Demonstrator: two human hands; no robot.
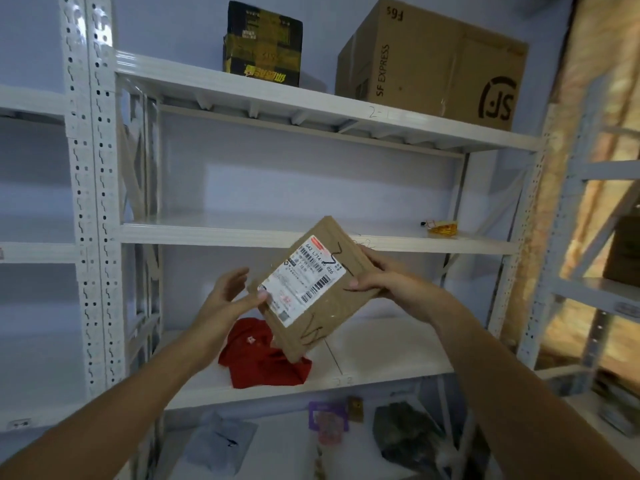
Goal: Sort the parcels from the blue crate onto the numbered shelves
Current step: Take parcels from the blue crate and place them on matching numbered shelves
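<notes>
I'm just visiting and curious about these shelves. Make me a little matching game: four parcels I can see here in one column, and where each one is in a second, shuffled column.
Things:
1. SF Express carton
2. red bag
3. flat brown parcel
4. small yellow packet

Places:
A. held in front of the shelves, in the right hand, with the left hand at its lower corner
B. top shelf, right side
C. second shelf down, far right
D. third shelf down, behind the held parcel

Pairs: 1-B, 2-D, 3-A, 4-C
</notes>
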